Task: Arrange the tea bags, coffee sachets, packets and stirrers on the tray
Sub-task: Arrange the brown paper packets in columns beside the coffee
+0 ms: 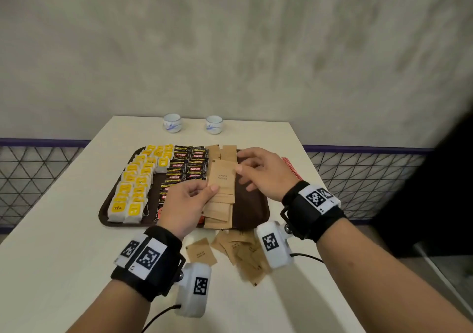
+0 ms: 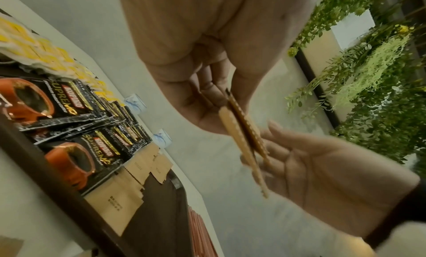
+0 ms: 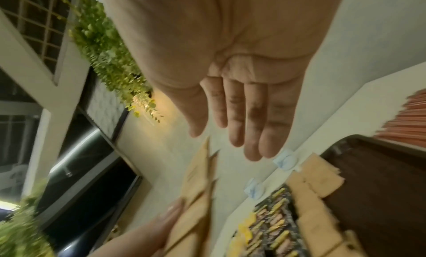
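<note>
Left hand (image 1: 188,202) pinches brown packets (image 1: 222,177); open right hand (image 1: 258,172) should take the top one and lay it just beyond.

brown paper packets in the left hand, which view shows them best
Head view: the brown paper packets face the camera, pinched by the left hand. The left wrist view shows them edge-on; the right wrist view shows them blurred.

You have one tray (image 1: 122,220) and two cups (image 1: 172,123) on one desk (image 1: 64,256); yellow tea bags (image 1: 133,191) fill two columns, black coffee sachets (image 1: 189,166) two more, too overlapped to count exactly, and some eight loose brown packets (image 1: 201,252) lie off the tray
</note>
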`<move>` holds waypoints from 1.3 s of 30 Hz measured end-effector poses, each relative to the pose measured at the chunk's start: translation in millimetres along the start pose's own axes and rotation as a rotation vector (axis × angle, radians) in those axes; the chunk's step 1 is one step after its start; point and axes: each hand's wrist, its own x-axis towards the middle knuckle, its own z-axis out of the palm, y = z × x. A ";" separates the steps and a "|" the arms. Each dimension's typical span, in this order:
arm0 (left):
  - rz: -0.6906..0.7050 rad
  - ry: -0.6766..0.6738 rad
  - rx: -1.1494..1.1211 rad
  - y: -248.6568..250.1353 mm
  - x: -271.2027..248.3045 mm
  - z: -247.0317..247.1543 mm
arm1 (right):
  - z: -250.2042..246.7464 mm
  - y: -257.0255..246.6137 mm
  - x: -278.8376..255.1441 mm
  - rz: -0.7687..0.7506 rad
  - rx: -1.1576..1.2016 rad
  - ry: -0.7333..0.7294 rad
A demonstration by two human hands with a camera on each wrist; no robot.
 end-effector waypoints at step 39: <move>-0.001 -0.072 -0.012 -19.8 -12.6 24.7 | 32.2 36.1 -13.6 0.169 0.577 0.253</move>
